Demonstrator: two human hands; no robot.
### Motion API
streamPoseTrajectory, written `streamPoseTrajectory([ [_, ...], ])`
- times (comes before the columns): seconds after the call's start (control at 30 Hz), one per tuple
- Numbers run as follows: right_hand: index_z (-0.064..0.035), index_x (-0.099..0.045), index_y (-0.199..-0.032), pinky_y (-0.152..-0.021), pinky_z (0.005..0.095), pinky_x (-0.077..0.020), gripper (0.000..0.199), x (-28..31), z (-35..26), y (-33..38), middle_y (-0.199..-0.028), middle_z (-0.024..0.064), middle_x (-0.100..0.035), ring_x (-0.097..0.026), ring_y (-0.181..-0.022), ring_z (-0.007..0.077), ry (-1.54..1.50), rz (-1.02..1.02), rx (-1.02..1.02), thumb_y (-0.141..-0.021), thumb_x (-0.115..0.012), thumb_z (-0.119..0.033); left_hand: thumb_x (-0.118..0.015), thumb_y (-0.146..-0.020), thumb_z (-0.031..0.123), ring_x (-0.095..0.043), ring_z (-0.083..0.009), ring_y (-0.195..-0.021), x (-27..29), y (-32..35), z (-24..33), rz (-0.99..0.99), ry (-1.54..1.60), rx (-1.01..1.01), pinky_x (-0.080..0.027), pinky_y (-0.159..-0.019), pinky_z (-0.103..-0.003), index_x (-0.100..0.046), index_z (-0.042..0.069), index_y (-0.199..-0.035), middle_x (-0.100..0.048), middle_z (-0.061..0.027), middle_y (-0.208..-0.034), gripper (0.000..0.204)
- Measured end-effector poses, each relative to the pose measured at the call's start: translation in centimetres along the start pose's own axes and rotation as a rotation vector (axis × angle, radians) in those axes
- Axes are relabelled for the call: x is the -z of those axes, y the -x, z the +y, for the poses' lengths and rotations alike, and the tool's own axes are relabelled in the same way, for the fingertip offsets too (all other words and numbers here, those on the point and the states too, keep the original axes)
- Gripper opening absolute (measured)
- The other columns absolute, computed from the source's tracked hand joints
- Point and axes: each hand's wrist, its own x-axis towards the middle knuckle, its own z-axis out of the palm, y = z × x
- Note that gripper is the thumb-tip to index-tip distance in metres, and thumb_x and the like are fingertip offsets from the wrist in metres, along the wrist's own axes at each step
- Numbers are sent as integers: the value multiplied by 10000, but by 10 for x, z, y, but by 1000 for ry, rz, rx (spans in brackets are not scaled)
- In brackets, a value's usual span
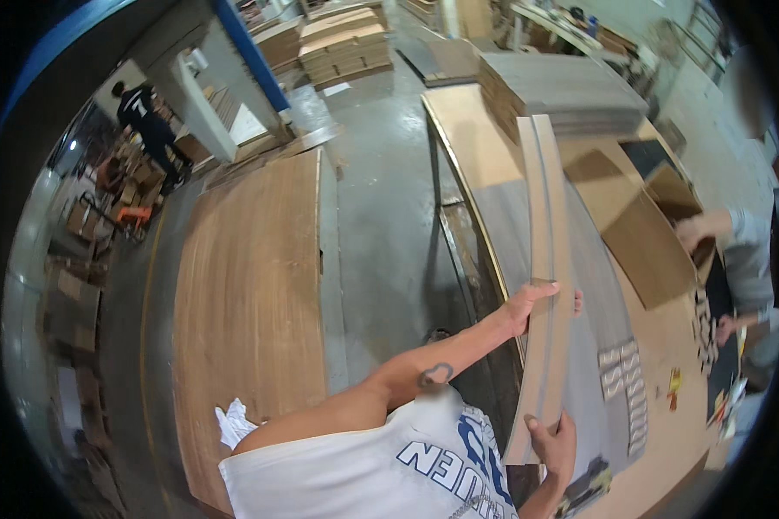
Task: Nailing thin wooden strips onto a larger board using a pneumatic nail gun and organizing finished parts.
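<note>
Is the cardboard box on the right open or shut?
Open. The cardboard box has flaps spread outward, with a co-worker's hand at its opening.

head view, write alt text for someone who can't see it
A person's left hand and right hand hold a long, narrow, grey-striped tan board over a workbench. At right, a co-worker's hand is at an open cardboard box.
</note>
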Motion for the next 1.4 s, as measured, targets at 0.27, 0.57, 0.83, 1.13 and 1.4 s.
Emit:
streamPoseTrajectory([
  [0.27,33,-573,-1350,-631,302,-451,701,-62,-60,-113,-771,73,-605,-521,-704,148,132,106,100,-805,-860,-300,-626,-971,291,-658,-275,-1135,50,-12,187,9,-88,-228,-532,-999,-413,-594,-42,-1286,-672,-154,-1200,460],
  [0.57,89,-375,-1486,-808,295,-533,912,-134,-173,-266,-1192,246,-626,-643,-962,217,129,-89,133,-807,-867,-271,-624,-983,357,-637,-244,-1156,106,-40,369,7,-181,-322,-516,-1021,-409,-581,-17,-1325,-652,-137,-1245,508],
  [0.83,-17,-590,-1235,-841,369,-534,457,-156,-228,-349,-1083,183,-695,-701,-951,297,415,216,226,-831,-765,-138,-671,-913,553,-654,-149,-820,113,-140,432,404,-80,-310,-563,-749,-352,-671,78,-1040,-676,-43,-902,492],
  [1.13,-84,-546,-1358,-904,460,-541,606,-149,-258,-401,-1412,206,-524,-606,-1149,415,746,318,592,-808,-781,-178,-582,-860,719,-553,-142,-719,99,-222,474,45,-52,-344,-476,-673,-303,-579,77,-1087,-543,-8,-773,681],
  [1.4,-111,-285,-1553,-848,487,-543,942,-151,-260,-422,-1242,305,-618,-644,-1044,483,404,389,-24,-804,-800,-358,-655,-895,617,-576,-193,-719,92,-297,454,89,-83,10,-505,-692,-353,-593,109,-1035,-571,-37,-793,531],
])
